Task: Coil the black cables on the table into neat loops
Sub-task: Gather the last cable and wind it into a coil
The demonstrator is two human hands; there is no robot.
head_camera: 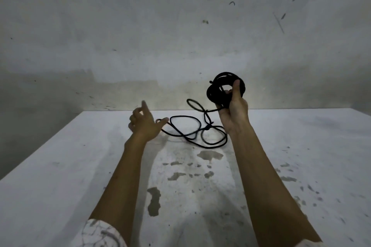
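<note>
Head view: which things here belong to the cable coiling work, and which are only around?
Belong to the job:
- coiled bundle, gripped by the right hand
- loose cable, lying in tangled loops on the table
- left hand, fingers spread beside the loose cable

Only around:
- stained wall
- patterned sleeve

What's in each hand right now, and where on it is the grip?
The right hand grips the coiled bundle of black cable at its lower right side, thumb through the loops. The left hand holds nothing, fingers spread.
</note>
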